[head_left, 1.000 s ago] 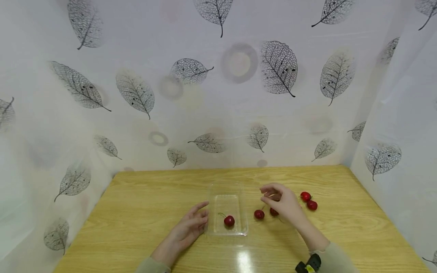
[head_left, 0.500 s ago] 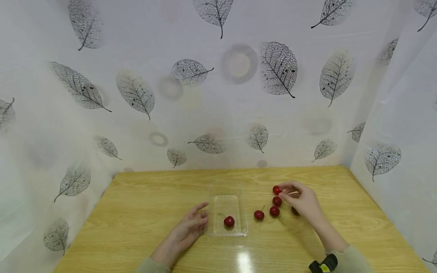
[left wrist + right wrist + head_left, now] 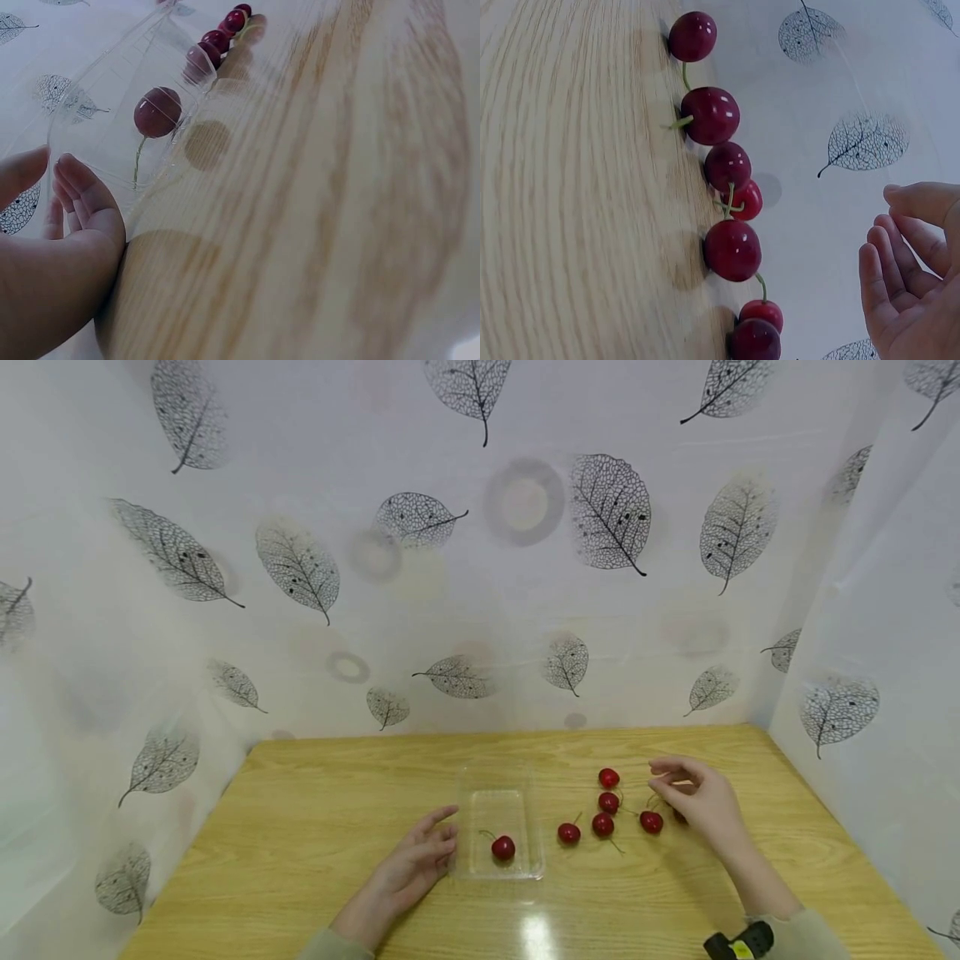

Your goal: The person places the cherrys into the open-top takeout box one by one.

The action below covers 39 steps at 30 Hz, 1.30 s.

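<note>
A shallow clear plastic tray [image 3: 498,777] stands mid-table with one dark red cherry [image 3: 503,847] in its near part, stem attached. My left hand [image 3: 416,864] is at the tray's left side, fingers relaxed and fingertips right at the wall. In the left wrist view that hand [image 3: 82,217] is loosely curved beside the tray. My right hand [image 3: 697,797] hovers at the right over the loose cherries, thumb and fingers apart, partly hiding a cherry [image 3: 679,817]. The right wrist view shows nothing within this hand [image 3: 911,270]. Just left of it lies another cherry [image 3: 651,822].
Three cherries, led by a bright red one [image 3: 609,778], form a short row right of the tray. A single cherry [image 3: 569,833] lies nearer the tray. Leaf-printed sheeting [image 3: 510,568] walls the wooden table [image 3: 337,793] at the back and sides.
My right hand has moved rightward from beside the tray, past the row of cherries, uncovering several of them. The left hand and the cherry in the tray have stayed put.
</note>
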Available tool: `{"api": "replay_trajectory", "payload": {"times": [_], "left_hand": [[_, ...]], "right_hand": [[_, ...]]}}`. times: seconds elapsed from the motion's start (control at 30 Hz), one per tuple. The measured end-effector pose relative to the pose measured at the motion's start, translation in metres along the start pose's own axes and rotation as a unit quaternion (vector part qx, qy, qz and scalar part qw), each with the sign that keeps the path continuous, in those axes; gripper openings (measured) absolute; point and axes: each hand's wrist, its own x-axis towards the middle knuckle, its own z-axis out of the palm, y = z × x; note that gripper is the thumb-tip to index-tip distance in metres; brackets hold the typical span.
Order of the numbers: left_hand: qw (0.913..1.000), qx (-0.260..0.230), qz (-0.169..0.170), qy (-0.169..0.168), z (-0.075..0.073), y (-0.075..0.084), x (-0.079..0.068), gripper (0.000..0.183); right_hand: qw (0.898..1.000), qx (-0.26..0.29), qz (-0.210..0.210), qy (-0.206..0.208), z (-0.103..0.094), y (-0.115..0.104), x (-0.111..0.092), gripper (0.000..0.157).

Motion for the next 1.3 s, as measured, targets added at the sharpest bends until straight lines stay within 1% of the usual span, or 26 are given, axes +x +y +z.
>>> {"api": "replay_trajectory", "payload": {"times": [0.23,0.6,0.87,1.13,1.3], "left_hand": [[1.0,0.002,0.004,-0.005,0.002,0.001,-0.002,0.061],[1.0,0.004,0.004,0.0,0.001,0.002,-0.002,0.061],[0.9999,0.009,0.002,-0.005,0.001,0.001,-0.001,0.057],[1.0,0.003,0.004,-0.004,0.001,0.001,-0.002,0.061],[1.0,0.002,0.003,-0.002,0.002,0.001,-0.002,0.061]], "right_hand": [[1.0,-0.01,0.014,0.015,-0.014,0.015,-0.003,0.03],[0.999,-0.025,0.038,0.028,-0.029,0.039,-0.012,0.032],[0.997,-0.037,0.074,0.002,-0.032,0.059,-0.016,0.037],[0.994,-0.046,0.098,-0.019,-0.033,0.07,-0.02,0.04],[0.988,-0.043,0.142,-0.042,-0.034,0.074,-0.021,0.05]]}}
